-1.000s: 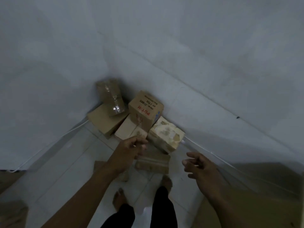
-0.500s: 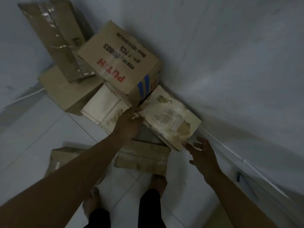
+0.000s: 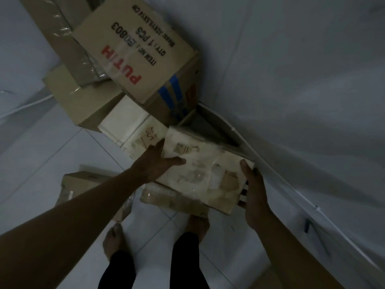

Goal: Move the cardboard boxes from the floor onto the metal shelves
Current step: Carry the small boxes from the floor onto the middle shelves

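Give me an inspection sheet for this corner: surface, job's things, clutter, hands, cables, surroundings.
Surface: white tiled floor, boxes piled in the corner.
Job's things: pale worn box held between both hands; PUTIH box, taped brown box, flat brown box and white box behind it; low box and crumpled box near the feet; metal shelves not in view.
Clutter: nothing seen.
Hands: left hand and right hand grip opposite ends of the pale worn box.
Cables: white cable along the wall base.
Surroundings: plain walls; bare feet.
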